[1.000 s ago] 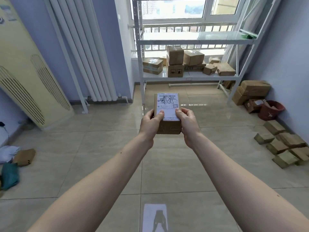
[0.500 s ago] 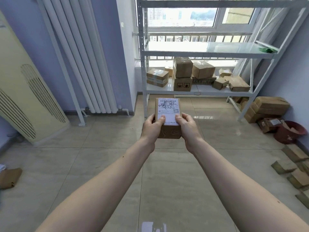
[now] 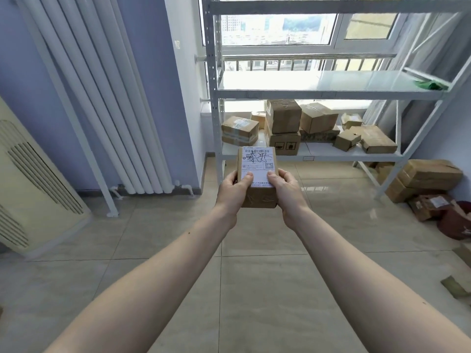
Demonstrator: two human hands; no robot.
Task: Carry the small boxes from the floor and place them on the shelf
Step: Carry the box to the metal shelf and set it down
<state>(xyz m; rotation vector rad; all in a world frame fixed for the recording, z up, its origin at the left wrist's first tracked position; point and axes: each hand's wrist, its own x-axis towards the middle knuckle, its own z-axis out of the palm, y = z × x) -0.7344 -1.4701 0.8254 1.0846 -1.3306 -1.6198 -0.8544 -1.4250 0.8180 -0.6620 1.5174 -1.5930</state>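
Note:
I hold a small brown cardboard box (image 3: 257, 164) with a white shipping label out in front of me at chest height. My left hand (image 3: 233, 191) grips its left side and my right hand (image 3: 286, 188) its right side, thumbs on the label. Straight ahead stands a white metal shelf (image 3: 328, 94). Its lower board (image 3: 328, 155) carries several cardboard boxes (image 3: 283, 118). The middle board bears only a green item (image 3: 429, 84) at its right end.
White radiator pipes (image 3: 114, 98) run up the purple wall on the left, beside a cream air-conditioner unit (image 3: 30, 179). More cardboard boxes (image 3: 428, 174) and a dark red bucket (image 3: 456, 222) sit on the tiled floor at the right, by the shelf's leg.
The shelf has grown larger and nearer in view as I walk toward it. The small floor boxes at the right have slid mostly out of frame. Both hands keep the same hold on the box.

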